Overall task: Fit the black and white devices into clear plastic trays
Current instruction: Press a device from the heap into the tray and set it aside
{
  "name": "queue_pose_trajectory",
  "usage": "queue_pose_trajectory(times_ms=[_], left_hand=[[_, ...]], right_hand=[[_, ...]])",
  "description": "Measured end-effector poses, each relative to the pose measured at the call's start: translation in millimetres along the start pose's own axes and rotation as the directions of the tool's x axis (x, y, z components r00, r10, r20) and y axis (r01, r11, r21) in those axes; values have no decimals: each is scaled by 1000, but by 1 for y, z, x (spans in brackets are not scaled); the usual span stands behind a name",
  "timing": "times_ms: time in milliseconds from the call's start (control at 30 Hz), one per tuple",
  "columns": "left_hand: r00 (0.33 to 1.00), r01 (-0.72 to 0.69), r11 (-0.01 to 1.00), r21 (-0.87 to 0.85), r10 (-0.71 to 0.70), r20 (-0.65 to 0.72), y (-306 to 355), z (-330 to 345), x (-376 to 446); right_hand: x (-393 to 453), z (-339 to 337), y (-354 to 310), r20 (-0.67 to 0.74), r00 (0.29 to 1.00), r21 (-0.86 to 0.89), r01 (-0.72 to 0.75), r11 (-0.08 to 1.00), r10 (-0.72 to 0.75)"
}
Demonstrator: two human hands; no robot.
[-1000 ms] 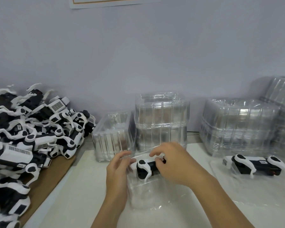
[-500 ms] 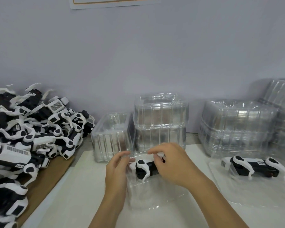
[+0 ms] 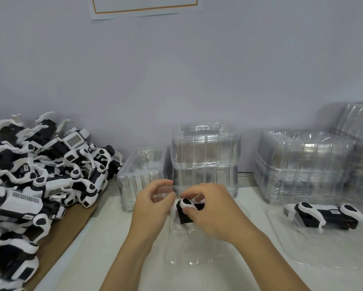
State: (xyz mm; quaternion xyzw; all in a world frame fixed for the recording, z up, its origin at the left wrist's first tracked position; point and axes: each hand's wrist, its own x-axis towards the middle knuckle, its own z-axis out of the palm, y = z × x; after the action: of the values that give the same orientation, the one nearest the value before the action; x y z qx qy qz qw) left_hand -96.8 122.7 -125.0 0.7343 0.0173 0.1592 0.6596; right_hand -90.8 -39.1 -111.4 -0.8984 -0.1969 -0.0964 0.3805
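Observation:
A black and white device (image 3: 184,211) lies in the far end of a clear plastic tray (image 3: 189,248) on the white table in front of me. My right hand (image 3: 214,213) covers most of the device, its curled fingers gripping the device's white arm and black body. My left hand (image 3: 153,206) is at the tray's far left corner, fingers curled and pinching the clear rim beside the device. A second device (image 3: 325,216) lies in another clear tray (image 3: 323,248) at the right.
A big heap of loose black and white devices (image 3: 36,185) covers brown cardboard (image 3: 59,244) at the left. Stacks of empty clear trays (image 3: 205,156) stand along the wall behind my hands, with more stacked trays (image 3: 306,164) at the right.
The device has tilted, with its black body now pointing toward me. My left fingers have curled in more tightly on the tray's corner. Both hands stay in the same spot.

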Motion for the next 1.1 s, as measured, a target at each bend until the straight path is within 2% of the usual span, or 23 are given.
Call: queue_pose_trajectory(times_ms=[100, 167, 233, 267, 333, 400, 500, 600, 833, 967, 1100], left_hand=[[997, 64, 995, 72, -67, 41, -4, -7, 0], [995, 73, 989, 129, -82, 64, -7, -15, 1], [996, 5, 949, 316, -32, 79, -7, -23, 2], [996, -56, 903, 427, 18, 92, -4, -27, 3], [981, -184, 822, 538, 121, 151, 5, -28, 2], [943, -315, 721, 617, 166, 287, 15, -19, -4], [887, -426, 544, 723, 95, 452, 17, 7, -16], [877, -433, 448, 782, 8, 481, 8, 20, -21], [890, -399, 416, 817, -36, 454, 7, 16, -19], [869, -411, 448, 794, -72, 490, 10, 10, -16], [877, -385, 501, 775, -64, 476, 14, 7, -17]], right_hand=[[0, -1, 4, 30, 999, 45, 8, 999, -9], [2, -9, 10, -7, 1000, 30, 8, 1000, -8], [2, -23, 19, -81, 997, 2, -13, 1000, 13], [2, -31, 26, -118, 993, -1, -30, 1000, 30], [1, -41, 38, -154, 986, -6, -70, 998, 69], [0, -43, 46, -131, 985, -14, -114, 993, 111], [-1, -34, 53, -51, 987, 12, -149, 989, 149], [-3, -26, 55, 42, 981, 49, -189, 981, 187], [-2, -27, 57, 69, 981, 43, -184, 982, 181], [-3, -26, 56, 68, 980, 40, -188, 981, 185], [-2, -25, 54, 63, 982, 62, -183, 981, 179]])
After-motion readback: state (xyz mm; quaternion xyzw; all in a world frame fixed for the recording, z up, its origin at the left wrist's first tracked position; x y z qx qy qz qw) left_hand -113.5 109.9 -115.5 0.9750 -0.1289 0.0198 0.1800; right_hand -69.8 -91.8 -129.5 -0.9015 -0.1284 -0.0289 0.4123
